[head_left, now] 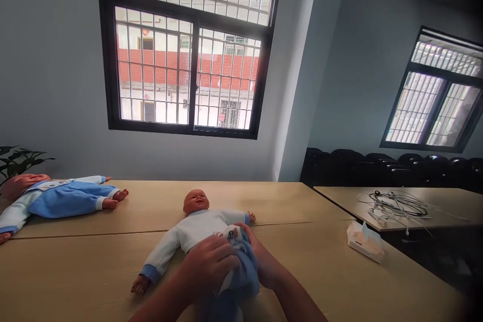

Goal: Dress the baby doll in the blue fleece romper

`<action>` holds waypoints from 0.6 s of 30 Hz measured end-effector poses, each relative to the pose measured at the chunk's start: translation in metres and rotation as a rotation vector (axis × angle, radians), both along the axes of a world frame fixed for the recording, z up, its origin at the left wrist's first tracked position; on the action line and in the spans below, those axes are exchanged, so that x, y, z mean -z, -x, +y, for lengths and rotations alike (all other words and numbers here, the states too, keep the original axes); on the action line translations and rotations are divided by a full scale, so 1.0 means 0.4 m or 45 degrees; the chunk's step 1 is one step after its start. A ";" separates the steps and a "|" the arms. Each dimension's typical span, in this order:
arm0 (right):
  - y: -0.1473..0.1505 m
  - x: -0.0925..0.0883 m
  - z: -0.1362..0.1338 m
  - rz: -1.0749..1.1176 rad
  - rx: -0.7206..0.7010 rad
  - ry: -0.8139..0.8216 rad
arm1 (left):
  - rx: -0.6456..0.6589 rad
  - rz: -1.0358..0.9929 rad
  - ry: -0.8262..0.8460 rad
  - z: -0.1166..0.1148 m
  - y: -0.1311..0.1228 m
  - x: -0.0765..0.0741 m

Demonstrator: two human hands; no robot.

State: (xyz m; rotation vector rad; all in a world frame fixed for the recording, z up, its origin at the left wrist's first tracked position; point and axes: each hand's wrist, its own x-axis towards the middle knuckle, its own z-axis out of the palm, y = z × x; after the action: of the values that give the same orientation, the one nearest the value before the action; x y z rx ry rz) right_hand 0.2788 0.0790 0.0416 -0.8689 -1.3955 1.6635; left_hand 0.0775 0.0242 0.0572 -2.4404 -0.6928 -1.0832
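A baby doll [196,221] in a white top lies on its back on the wooden table [94,271], head toward the window. Both my hands are at its belly. My left hand [209,266] is closed around the bunched blue cloth [243,274] of the doll's lower outfit. From the other side, my right hand [258,256] grips the same blue cloth beside the doll's waist, its fingers partly hidden behind the fabric. The doll's legs are covered by my hands and the cloth.
A second doll [56,198] in blue and white lies at the table's far left, near a plant [15,158]. A white tissue pack [365,242] sits at the right, tangled cables [400,205] on the adjoining table. Dark chairs [377,166] line the wall.
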 end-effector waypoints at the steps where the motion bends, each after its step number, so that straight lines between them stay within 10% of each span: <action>1: 0.003 0.004 0.003 0.022 0.015 0.024 | 0.006 -0.023 0.018 0.001 0.001 0.001; 10: 0.035 0.027 0.001 0.076 0.143 0.047 | 0.080 -0.548 0.041 0.022 -0.010 0.073; 18: 0.044 0.066 0.025 0.257 0.248 0.173 | -0.007 -0.357 0.196 0.027 -0.002 0.077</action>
State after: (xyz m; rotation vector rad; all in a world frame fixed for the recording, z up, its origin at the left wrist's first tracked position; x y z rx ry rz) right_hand 0.2611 0.0891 0.0151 -0.8578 -1.0385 1.6585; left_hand 0.0784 0.0349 0.0264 -2.4338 -0.8990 -1.4359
